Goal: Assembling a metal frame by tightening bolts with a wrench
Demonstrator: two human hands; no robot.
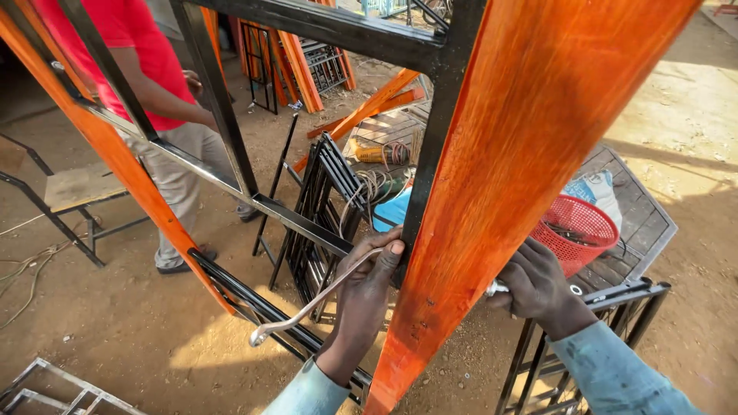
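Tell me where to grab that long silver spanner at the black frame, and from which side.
Probably best gripped on the bare shank of the silver spanner, a bit above its free ring end, coming from the left of the orange board. The left hand already covers the upper end against the black frame, and the lower stretch hangs clear over the dirt, with the board walling off the right.

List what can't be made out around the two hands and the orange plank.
- Head view: the silver tool in the right hand is mostly covered by the orange plank and the fist.
- Where the spanner in the left hand grips the black frame is hidden by the fingers.
- The red basket contents are too small to tell.
- The other person is cut off by the top edge.
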